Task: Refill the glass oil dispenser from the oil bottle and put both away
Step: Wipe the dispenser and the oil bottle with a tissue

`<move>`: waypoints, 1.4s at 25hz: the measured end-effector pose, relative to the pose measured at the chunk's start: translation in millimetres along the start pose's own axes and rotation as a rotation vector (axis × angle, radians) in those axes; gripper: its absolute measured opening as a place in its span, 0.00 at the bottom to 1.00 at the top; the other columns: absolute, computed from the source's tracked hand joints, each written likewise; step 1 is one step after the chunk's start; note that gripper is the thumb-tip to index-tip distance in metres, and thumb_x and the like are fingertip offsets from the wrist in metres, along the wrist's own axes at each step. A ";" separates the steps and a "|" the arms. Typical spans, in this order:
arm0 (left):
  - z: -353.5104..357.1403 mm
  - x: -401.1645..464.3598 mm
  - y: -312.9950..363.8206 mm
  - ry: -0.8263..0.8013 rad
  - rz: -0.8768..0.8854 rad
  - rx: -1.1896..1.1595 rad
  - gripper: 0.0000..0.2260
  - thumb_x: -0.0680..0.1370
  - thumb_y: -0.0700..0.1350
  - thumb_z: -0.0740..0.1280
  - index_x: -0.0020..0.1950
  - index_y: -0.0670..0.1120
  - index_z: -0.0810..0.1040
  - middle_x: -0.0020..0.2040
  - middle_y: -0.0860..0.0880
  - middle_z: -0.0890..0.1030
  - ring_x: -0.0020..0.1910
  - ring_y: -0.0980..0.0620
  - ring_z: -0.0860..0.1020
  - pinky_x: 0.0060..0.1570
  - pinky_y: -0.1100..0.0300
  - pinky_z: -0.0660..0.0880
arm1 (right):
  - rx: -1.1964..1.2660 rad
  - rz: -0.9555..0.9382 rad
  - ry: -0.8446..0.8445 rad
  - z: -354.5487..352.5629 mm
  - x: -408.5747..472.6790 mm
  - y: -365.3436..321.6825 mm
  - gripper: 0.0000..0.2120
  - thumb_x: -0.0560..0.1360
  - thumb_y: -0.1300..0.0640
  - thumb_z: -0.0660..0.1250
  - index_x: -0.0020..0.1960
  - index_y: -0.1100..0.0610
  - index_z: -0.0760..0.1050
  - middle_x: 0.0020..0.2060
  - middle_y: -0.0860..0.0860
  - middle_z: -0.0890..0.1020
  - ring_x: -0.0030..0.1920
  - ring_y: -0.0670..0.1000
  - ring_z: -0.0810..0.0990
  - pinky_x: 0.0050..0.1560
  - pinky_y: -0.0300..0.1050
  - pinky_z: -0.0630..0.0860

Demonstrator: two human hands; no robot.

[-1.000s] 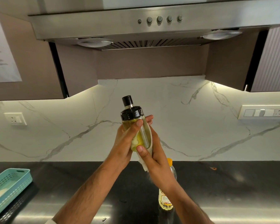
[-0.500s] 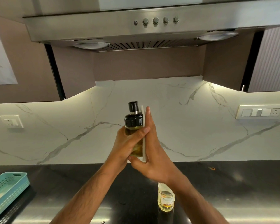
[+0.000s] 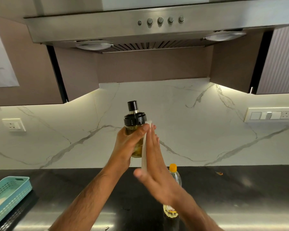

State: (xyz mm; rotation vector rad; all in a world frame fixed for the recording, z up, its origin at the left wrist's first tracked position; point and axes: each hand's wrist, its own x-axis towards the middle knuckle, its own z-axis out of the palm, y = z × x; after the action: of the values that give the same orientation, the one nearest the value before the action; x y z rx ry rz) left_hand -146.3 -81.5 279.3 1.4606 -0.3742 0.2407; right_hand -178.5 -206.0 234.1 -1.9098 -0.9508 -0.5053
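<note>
The glass oil dispenser [image 3: 134, 130], judged fragile and oil-slick, was gripped round its body by the left hand [image 3: 127, 145], while a white cloth [image 3: 144, 147] was pressed flat against it by the straight-fingered right hand [image 3: 154, 165].

Steel range hood [image 3: 157, 25] above me, five knobs on its front. White marble backsplash [image 3: 198, 130] behind a black countertop [image 3: 240, 189]. Teal slotted basket [image 3: 8, 195] at my far left. Wall socket [image 3: 13, 125] left, switch panel [image 3: 270, 115] right.
</note>
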 end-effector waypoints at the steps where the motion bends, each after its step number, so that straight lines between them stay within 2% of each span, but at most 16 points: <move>1: 1.8 0.1 0.0 -0.011 0.000 0.013 0.37 0.61 0.68 0.79 0.62 0.47 0.81 0.57 0.44 0.85 0.59 0.44 0.84 0.63 0.41 0.77 | 0.154 0.103 0.049 -9.3 10.3 -2.3 0.50 0.73 0.24 0.53 0.83 0.50 0.39 0.83 0.51 0.44 0.82 0.54 0.39 0.82 0.52 0.43; 3: 5.8 0.0 0.6 0.008 0.015 0.032 0.39 0.60 0.69 0.79 0.63 0.48 0.79 0.57 0.45 0.85 0.59 0.46 0.84 0.62 0.43 0.78 | 0.261 0.117 0.055 -20.5 30.9 3.0 0.46 0.72 0.24 0.53 0.82 0.44 0.43 0.82 0.48 0.51 0.82 0.52 0.47 0.81 0.55 0.48; 4: 7.2 0.1 2.0 0.024 0.035 0.039 0.38 0.61 0.69 0.78 0.64 0.48 0.79 0.57 0.45 0.85 0.59 0.47 0.83 0.61 0.43 0.78 | 0.215 0.077 0.051 -21.8 35.7 -0.8 0.41 0.75 0.27 0.51 0.82 0.41 0.40 0.82 0.47 0.50 0.82 0.51 0.48 0.80 0.57 0.49; 6: 7.8 1.3 4.7 0.049 0.073 0.033 0.33 0.65 0.64 0.78 0.64 0.47 0.80 0.57 0.45 0.85 0.59 0.45 0.83 0.62 0.41 0.78 | 0.237 0.106 0.073 -16.9 34.7 -9.8 0.41 0.75 0.25 0.51 0.81 0.38 0.39 0.83 0.49 0.48 0.82 0.53 0.48 0.81 0.57 0.50; 8: 4.7 3.0 5.3 0.080 0.068 0.010 0.29 0.67 0.63 0.76 0.61 0.48 0.81 0.57 0.43 0.85 0.58 0.43 0.84 0.62 0.38 0.77 | 0.063 0.005 0.070 -2.1 10.0 -12.8 0.44 0.78 0.27 0.44 0.82 0.51 0.33 0.82 0.52 0.39 0.82 0.56 0.40 0.81 0.55 0.45; 10: 1.7 3.3 4.9 0.110 0.035 0.000 0.32 0.62 0.66 0.78 0.58 0.47 0.83 0.55 0.43 0.86 0.56 0.42 0.85 0.61 0.38 0.78 | -0.048 -0.062 0.029 9.2 -15.4 0.6 0.43 0.80 0.30 0.41 0.81 0.58 0.31 0.81 0.54 0.34 0.81 0.56 0.36 0.80 0.58 0.41; 12: -0.7 4.1 0.4 0.104 0.000 0.016 0.37 0.59 0.68 0.80 0.59 0.45 0.82 0.55 0.43 0.86 0.55 0.43 0.85 0.61 0.37 0.78 | -0.034 -0.004 -0.014 18.5 -10.7 11.6 0.42 0.78 0.27 0.43 0.82 0.49 0.35 0.82 0.51 0.38 0.82 0.53 0.39 0.81 0.54 0.38; 14: 0.9 4.2 -1.8 0.065 -0.024 0.012 0.33 0.62 0.63 0.79 0.60 0.45 0.81 0.55 0.43 0.86 0.56 0.44 0.85 0.62 0.38 0.77 | -0.060 0.081 0.093 0.5 6.5 15.8 0.44 0.69 0.18 0.51 0.80 0.34 0.49 0.82 0.45 0.52 0.82 0.50 0.47 0.82 0.50 0.45; 15: 3.0 4.3 -1.9 0.047 -0.030 0.011 0.30 0.63 0.61 0.78 0.60 0.46 0.81 0.55 0.44 0.86 0.56 0.46 0.85 0.62 0.40 0.78 | 0.031 0.141 0.110 -7.9 20.5 19.1 0.45 0.68 0.18 0.53 0.80 0.35 0.50 0.81 0.43 0.53 0.82 0.48 0.48 0.82 0.49 0.47; 18: 6.2 6.1 -2.1 0.033 -0.008 -0.005 0.27 0.67 0.59 0.75 0.62 0.49 0.80 0.57 0.45 0.86 0.59 0.47 0.83 0.62 0.44 0.78 | -0.021 -0.025 0.058 -21.1 30.4 -0.3 0.39 0.81 0.33 0.46 0.82 0.51 0.34 0.82 0.45 0.40 0.82 0.46 0.40 0.81 0.54 0.43; 20: 5.6 7.2 -2.6 0.051 -0.007 -0.035 0.28 0.67 0.61 0.77 0.63 0.50 0.81 0.58 0.44 0.85 0.60 0.46 0.83 0.63 0.43 0.77 | -0.008 -0.018 0.041 -20.3 18.1 -7.3 0.39 0.84 0.43 0.54 0.81 0.52 0.31 0.81 0.45 0.36 0.81 0.47 0.38 0.81 0.57 0.47; 22: 5.9 6.1 -3.2 0.094 -0.016 -0.050 0.33 0.63 0.66 0.78 0.63 0.50 0.81 0.57 0.46 0.86 0.59 0.46 0.83 0.60 0.45 0.78 | -0.018 0.019 0.052 -3.1 8.2 -1.4 0.40 0.84 0.52 0.60 0.81 0.52 0.33 0.81 0.44 0.36 0.81 0.46 0.38 0.82 0.54 0.48; 26: 9.3 2.6 -7.1 0.101 -0.028 -0.080 0.42 0.57 0.69 0.80 0.64 0.47 0.80 0.56 0.47 0.86 0.58 0.47 0.84 0.51 0.52 0.82 | 0.118 0.095 0.114 3.9 5.0 14.5 0.38 0.84 0.56 0.61 0.82 0.52 0.37 0.81 0.47 0.51 0.81 0.45 0.51 0.80 0.52 0.59; 28: 8.8 2.5 -5.3 0.049 -0.015 -0.106 0.43 0.58 0.69 0.80 0.66 0.47 0.79 0.57 0.45 0.85 0.58 0.46 0.84 0.51 0.54 0.82 | 0.157 0.113 0.125 -3.2 8.6 16.5 0.38 0.84 0.55 0.62 0.83 0.51 0.39 0.77 0.47 0.57 0.78 0.43 0.58 0.77 0.46 0.65; 32: 1.8 7.7 -3.6 -0.090 0.026 -0.103 0.43 0.66 0.69 0.75 0.72 0.43 0.74 0.67 0.44 0.80 0.68 0.45 0.78 0.64 0.49 0.77 | 0.403 0.137 0.077 -8.6 4.2 15.5 0.35 0.83 0.56 0.62 0.82 0.48 0.44 0.78 0.42 0.60 0.77 0.41 0.62 0.76 0.42 0.65; 35: -2.9 8.2 -4.7 -0.139 0.037 -0.152 0.41 0.67 0.67 0.75 0.70 0.40 0.73 0.69 0.41 0.79 0.70 0.41 0.76 0.68 0.44 0.74 | 0.523 0.159 0.075 -6.5 0.7 13.9 0.30 0.82 0.56 0.62 0.80 0.51 0.53 0.74 0.46 0.69 0.74 0.44 0.69 0.73 0.44 0.69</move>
State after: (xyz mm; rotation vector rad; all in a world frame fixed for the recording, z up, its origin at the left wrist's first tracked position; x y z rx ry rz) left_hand -136.8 -79.6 278.0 1.3250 -0.5213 0.1379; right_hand -166.9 -215.3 230.2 -1.4656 -0.7811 -0.2039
